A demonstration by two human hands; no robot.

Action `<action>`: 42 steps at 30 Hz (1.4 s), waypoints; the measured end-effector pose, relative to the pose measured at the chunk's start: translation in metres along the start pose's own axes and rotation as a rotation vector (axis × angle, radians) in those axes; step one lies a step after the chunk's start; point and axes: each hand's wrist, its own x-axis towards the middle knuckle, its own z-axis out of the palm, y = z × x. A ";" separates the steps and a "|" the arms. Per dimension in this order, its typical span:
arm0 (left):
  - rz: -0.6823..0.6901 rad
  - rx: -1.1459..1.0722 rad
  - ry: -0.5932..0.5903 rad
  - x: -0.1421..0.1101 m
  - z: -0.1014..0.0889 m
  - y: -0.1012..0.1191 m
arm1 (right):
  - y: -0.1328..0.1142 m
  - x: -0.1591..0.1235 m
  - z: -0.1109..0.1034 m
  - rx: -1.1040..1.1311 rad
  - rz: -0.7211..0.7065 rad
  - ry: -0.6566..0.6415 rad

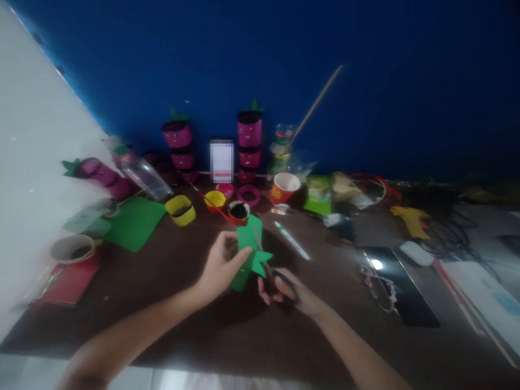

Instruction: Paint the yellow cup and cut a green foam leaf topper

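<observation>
My left hand (227,260) pinches a sheet of green craft paper (248,234) between thumb and fingers, above the dark table. A pointed, leaf-like piece of the green paper (260,261) sticks out to the right of my thumb. My right hand (288,292) is closed around the dark handles of a pair of scissors (289,283). The blades reach up and left against the green paper; blur hides how far apart they are. Just right of the paper lies a white marker with a green end (293,241).
Behind my hands stand paint cups (239,212), a red paper cup (285,187) and purple stacked figures (249,132). A green sheet (136,223) and a tilted plastic bottle (148,176) are left. Rightward lie a dark phone (406,287) and a yellow glue gun (412,221).
</observation>
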 end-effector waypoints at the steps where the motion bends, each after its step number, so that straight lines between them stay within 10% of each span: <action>1: 0.011 0.034 0.000 0.001 -0.001 0.000 | 0.000 0.000 0.000 0.002 -0.006 0.013; 9: -0.103 0.069 -0.172 0.000 -0.005 0.000 | 0.006 0.001 -0.004 0.028 -0.029 0.050; 42: -0.225 -0.031 -0.168 0.004 -0.004 0.006 | -0.004 0.001 -0.002 -0.134 -0.033 0.067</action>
